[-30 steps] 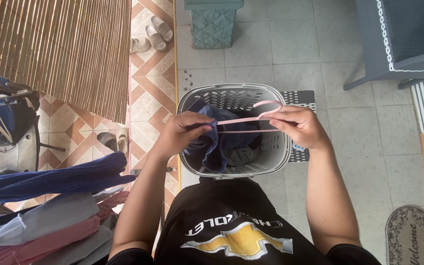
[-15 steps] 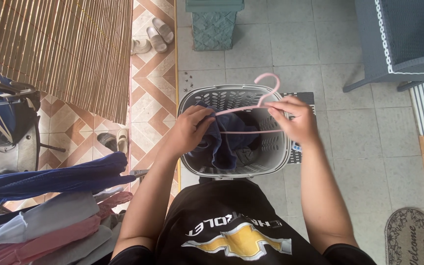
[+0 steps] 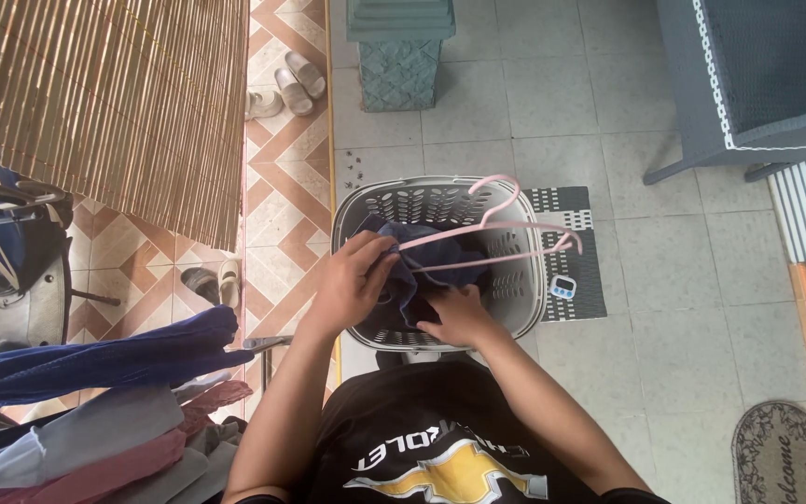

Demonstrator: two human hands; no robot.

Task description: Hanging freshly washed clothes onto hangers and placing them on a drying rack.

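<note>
Since half a second ago the right hand [image 3: 459,317] is no longer pinching the hook end of the pink hanger [image 3: 496,229]; it is now reaching down into the laundry basket [image 3: 524,299], fingers pressed together and lying flat on the dark blue garment [image 3: 412,271], so the hanger is hanging from one side only and tilting out over the basket's right rim. Judging by this, the cloth is being pulled or straightened onto the hanger while the other end floats free. Beside it, the left hand [image 3: 352,280] is pinching the hanger's left tip together with a fold of the garment, fingers curled tight around both. Just past the basket, a small white timer [image 3: 562,287] is lying on a black woven mat [image 3: 580,271]. Farther off, pale sandals [image 3: 291,75] are sitting near a green pedestal [image 3: 401,56], and a grey chair [image 3: 757,75] is standing at the far right
</note>
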